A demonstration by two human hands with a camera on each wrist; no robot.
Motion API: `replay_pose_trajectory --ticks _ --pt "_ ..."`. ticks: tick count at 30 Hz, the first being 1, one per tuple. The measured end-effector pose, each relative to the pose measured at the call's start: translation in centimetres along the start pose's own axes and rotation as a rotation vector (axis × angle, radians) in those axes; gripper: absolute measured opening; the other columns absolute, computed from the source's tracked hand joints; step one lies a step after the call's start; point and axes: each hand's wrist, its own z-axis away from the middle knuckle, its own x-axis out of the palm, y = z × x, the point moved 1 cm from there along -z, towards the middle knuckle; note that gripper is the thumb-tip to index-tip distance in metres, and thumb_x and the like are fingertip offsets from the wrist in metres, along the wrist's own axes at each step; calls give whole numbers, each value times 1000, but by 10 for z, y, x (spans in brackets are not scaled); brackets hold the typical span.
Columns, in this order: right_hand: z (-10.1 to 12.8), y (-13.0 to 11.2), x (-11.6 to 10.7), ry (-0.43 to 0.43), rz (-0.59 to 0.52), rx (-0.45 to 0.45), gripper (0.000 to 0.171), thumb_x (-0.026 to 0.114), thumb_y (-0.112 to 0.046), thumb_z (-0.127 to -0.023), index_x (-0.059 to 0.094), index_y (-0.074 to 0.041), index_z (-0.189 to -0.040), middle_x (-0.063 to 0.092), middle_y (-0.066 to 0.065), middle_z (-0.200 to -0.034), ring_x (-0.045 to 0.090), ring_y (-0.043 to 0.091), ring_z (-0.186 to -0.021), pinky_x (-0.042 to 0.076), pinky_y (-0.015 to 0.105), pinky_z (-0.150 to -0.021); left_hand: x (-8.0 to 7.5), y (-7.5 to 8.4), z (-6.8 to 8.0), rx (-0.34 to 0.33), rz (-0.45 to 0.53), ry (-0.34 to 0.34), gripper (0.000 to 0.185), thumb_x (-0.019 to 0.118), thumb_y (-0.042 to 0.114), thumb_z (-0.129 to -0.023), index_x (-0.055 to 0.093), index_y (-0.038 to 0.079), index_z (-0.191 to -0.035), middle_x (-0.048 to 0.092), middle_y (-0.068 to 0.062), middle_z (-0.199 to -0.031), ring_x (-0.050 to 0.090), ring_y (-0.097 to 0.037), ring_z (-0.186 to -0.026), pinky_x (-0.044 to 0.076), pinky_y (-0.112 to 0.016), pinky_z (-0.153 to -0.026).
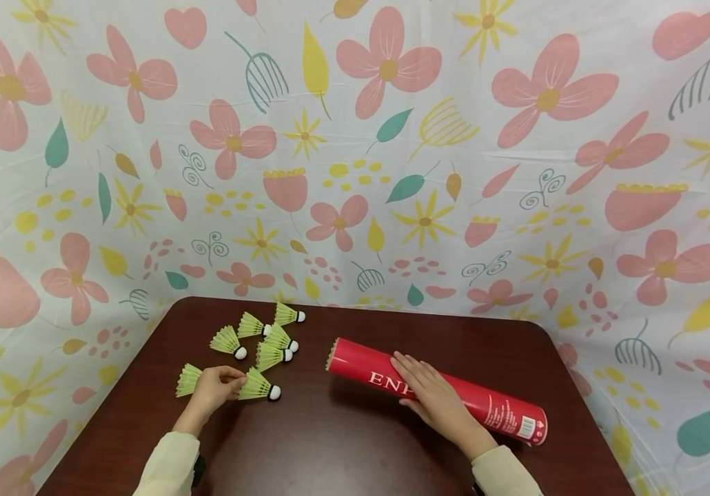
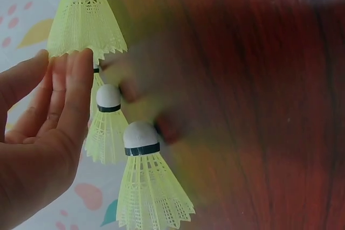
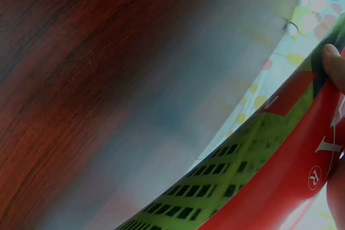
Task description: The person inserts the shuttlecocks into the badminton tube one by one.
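Observation:
My left hand (image 1: 215, 387) pinches the skirt edge of a yellow shuttlecock (image 1: 256, 386) between thumb and fingertips. In the left wrist view that shuttlecock (image 2: 86, 20) has its cork toward the top edge, and the fingertips sit right at its toothed rim. Spread over the middle of a red shuttlecock tube (image 1: 355, 362), my right hand (image 1: 432, 399) grips it from above, thumb on the near side. The tube slants across the right half of the table, its yellowish-green rimmed end facing left. A printed shuttlecock picture shows on the tube (image 3: 318, 133) in the right wrist view.
Several more yellow shuttlecocks lie at the table's left, including one (image 1: 227, 342) near the back and one (image 1: 188, 379) behind the left wrist. The dark brown wooden table (image 1: 330, 448) ends at a flower-patterned cloth (image 1: 355, 207) behind and on both sides.

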Motion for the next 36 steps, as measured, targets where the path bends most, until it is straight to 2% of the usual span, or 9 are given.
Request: replay_pose_trajectory --ticks 4,8,15,19,22,25,29,32,36 --pt "0 -1 -1 -14 3 -1 71 56 -46 -92 36 -7 -148 38 12 -151 40 30 -135 2 22 -116 2 -1 1 19 -12 1 13 64 1 -91 67 -8 -99 64 -13 -82 65 -26 -71 57 -41 -68" --pt "0 -4 -2 -25 15 3 87 81 -25 -77 36 -7 -149 38 11 -151 38 27 -137 2 22 -116 4 -5 1 36 -27 11 11 63 0 -91 68 -7 -98 65 -11 -81 65 -23 -70 57 -41 -68" --pt "1 -3 -2 -19 15 10 85 79 -27 -79 36 -8 -149 37 10 -152 38 27 -137 5 24 -116 7 -6 3 68 -20 34 8 65 -1 -89 69 -6 -94 66 -11 -79 66 -26 -70 57 -41 -66" --pt "2 -2 -2 -14 10 8 71 55 -46 -92 36 -8 -149 37 10 -151 39 28 -136 6 25 -117 8 -7 3 68 -13 35 8 65 -2 -89 70 -5 -94 66 -10 -78 67 -28 -72 57 -40 -66" --pt "2 -2 -2 -11 3 7 71 40 -52 -94 36 -7 -148 37 10 -151 40 29 -135 4 23 -116 9 -7 2 71 -10 40 7 65 -2 -89 70 -5 -93 66 -10 -78 67 -29 -72 57 -40 -66" --pt "2 -3 -2 -11 4 7 72 62 -42 -90 37 -7 -148 38 11 -151 40 30 -135 3 22 -116 8 -7 1 72 2 46 6 65 -3 -88 69 -6 -92 66 -11 -78 67 -26 -71 57 -41 -67" --pt "1 -4 -2 -7 9 8 91 85 -19 -72 37 -6 -148 39 13 -150 40 29 -135 1 22 -116 8 -4 1 77 18 49 6 65 -4 -88 69 -6 -92 66 -10 -77 66 -24 -71 58 -42 -68" --pt "1 -4 -2 -4 13 4 90 85 -19 -72 37 -6 -148 39 13 -150 39 29 -135 1 22 -116 8 -1 1 84 23 50 7 65 -3 -88 69 -6 -93 66 -9 -78 66 -25 -72 58 -41 -68" --pt "2 -4 -3 -8 14 -1 77 72 -34 -86 36 -7 -148 38 12 -151 39 28 -136 2 22 -116 8 5 0 90 27 51 7 65 -2 -89 70 -5 -93 67 -9 -79 66 -24 -73 58 -41 -69"
